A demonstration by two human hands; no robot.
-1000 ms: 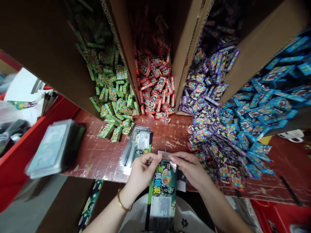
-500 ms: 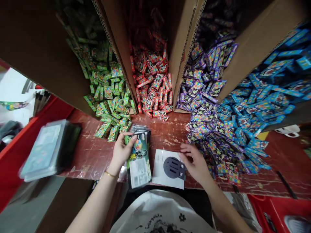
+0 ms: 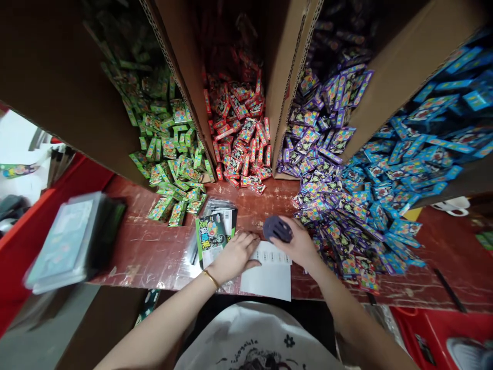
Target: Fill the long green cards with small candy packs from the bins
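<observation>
My right hand [image 3: 302, 246] grips a dark purple disc with slots [image 3: 278, 229], raised a little over a white sheet [image 3: 266, 282]. A row of small printed labels [image 3: 272, 256] shows across the sheet's upper part. My left hand [image 3: 239, 253] lies on the sheet's left edge, palm down, fingers stretched out and holding nothing. Just left of it lies a green and black printed packet [image 3: 211, 234], partly covered by that hand and wrist. Behind the packet, more cards and clear plastic sleeves [image 3: 219, 204] are stacked.
Cardboard boxes [image 3: 287, 103] stand at the back, spilling green packets [image 3: 179, 177], red packets [image 3: 246, 154], purple packets [image 3: 321, 180] and blue packets [image 3: 408, 164] onto the red table [image 3: 146, 246]. A stack of clear plastic cases [image 3: 63, 241] sits at the left edge.
My left hand has let go of the green and black packet and moved right onto the sheet. My right hand has picked up the slotted disc, uncovering the labels.
</observation>
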